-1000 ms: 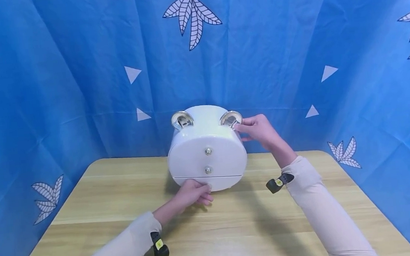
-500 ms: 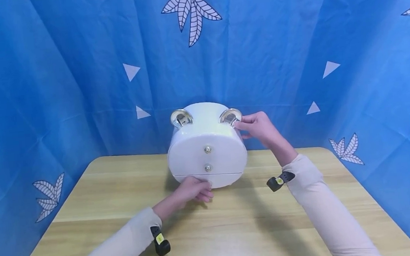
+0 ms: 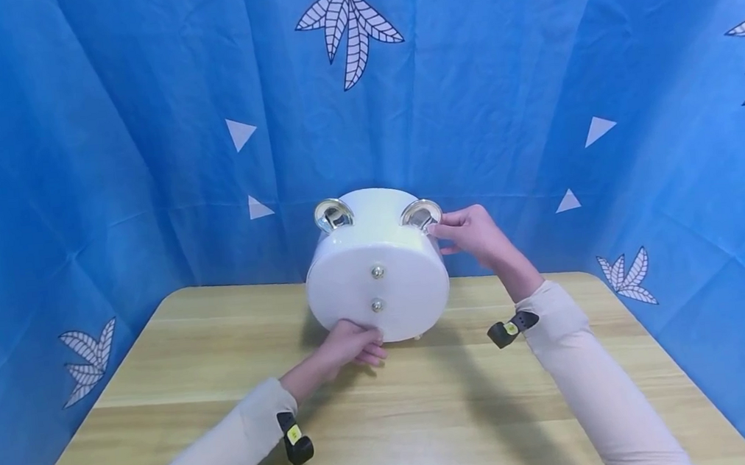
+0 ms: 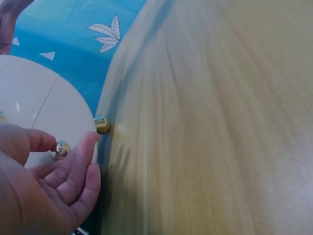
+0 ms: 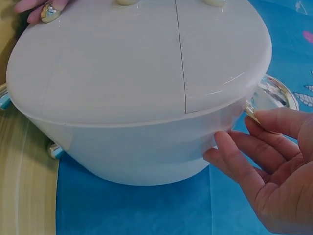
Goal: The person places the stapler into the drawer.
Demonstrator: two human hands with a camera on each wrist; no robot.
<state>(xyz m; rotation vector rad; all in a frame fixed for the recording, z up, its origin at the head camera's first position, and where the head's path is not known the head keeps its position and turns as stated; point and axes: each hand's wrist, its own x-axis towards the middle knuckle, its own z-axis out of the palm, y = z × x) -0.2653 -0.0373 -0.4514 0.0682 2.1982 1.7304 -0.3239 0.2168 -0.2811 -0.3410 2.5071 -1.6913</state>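
Observation:
A white oval drawer box [image 3: 347, 283], shaped like a twin-bell alarm clock, stands toward the back of the table. My left hand [image 3: 351, 344] is at the lower front, its thumb and fingers around the lowest small gold knob [image 4: 62, 149]. Two more knobs run up the front, the upper knob [image 3: 377, 271] among them. At the box's right shoulder my right hand [image 3: 475, 237] pinches the stem of a gold bell-shaped ear [image 5: 279, 93] between thumb and fingers. A matching left ear [image 3: 334, 214] has no hand on it. The front face looks flush.
The box stands on short gold feet [image 4: 101, 124] on a light wooden table [image 3: 389, 423]. A blue curtain [image 3: 494, 104] with leaf prints hangs close behind the box and along both sides.
The dark gap above the bottom drawer has vanished; the drawer has gone in under my left hand. My right hand keeps its hold on the ear.

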